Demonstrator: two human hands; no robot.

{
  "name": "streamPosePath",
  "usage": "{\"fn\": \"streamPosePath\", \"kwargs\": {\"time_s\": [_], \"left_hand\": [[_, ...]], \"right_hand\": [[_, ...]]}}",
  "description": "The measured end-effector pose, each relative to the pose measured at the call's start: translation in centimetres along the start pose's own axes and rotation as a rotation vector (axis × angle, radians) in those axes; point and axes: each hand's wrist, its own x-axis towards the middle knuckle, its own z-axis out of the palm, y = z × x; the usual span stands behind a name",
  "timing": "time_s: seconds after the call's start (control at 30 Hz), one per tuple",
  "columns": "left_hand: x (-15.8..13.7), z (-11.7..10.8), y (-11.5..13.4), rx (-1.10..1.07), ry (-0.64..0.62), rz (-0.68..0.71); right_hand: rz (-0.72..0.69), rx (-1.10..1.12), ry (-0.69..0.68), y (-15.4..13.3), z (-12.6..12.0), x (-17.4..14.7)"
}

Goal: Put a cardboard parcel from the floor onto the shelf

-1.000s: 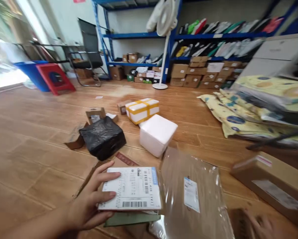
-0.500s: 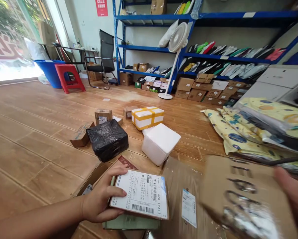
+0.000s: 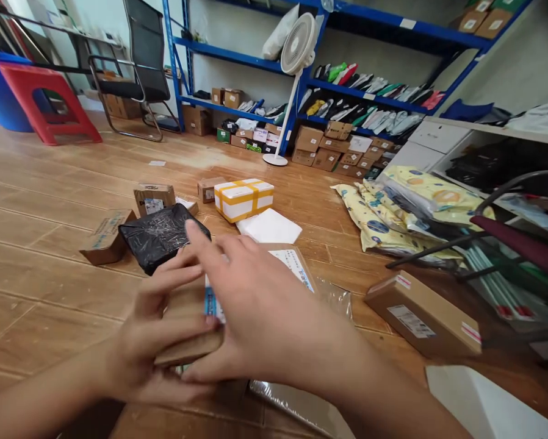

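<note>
My left hand (image 3: 150, 341) grips the near left edge of a stack of flat brown parcels (image 3: 187, 317) held low over the wooden floor. My right hand (image 3: 260, 311) lies across the top of that stack, fingers spread, covering most of a white shipping label (image 3: 296, 265). A black plastic-wrapped parcel (image 3: 157, 235) sits on the floor just beyond my fingertips. Behind it are a white box with yellow tape (image 3: 243, 199) and a white foam box (image 3: 269, 227).
Small cardboard boxes (image 3: 107, 236) lie scattered at left. A long brown box (image 3: 423, 314) rests at right, near yellow patterned bags (image 3: 393, 213) and a chair frame (image 3: 507, 238). Blue shelving (image 3: 347, 91), a white standing fan (image 3: 292, 73), an office chair (image 3: 137, 67) and a red stool (image 3: 45, 100) stand further back.
My right hand has brought a brown parcel from the right onto the stack in my left hand and now rests on top. The view has shifted right and down.
</note>
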Motion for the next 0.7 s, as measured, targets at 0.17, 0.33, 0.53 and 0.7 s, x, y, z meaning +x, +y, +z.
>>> {"fn": "streamPosePath", "kwargs": {"time_s": [0.17, 0.33, 0.53, 0.7], "left_hand": [[2.1, -1.1, 0.1, 0.050, -0.086, 0.052], [1.1, -1.4, 0.2, 0.031, -0.125, 0.028], [1.6, -1.4, 0.3, 0.032, -0.108, -0.004], [0.4, -1.1, 0.3, 0.005, -0.090, -0.026]], "right_hand": [[0.298, 0.220, 1.119, 6.7, 2.7, -6.3], [0.962, 0.942, 0.435, 13.9, 15.8, -14.4], [0.965, 1.464, 0.059, 13.1, 25.6, -15.1], [0.986, 1.512, 0.124, 12.7, 24.2, -14.0]]}}
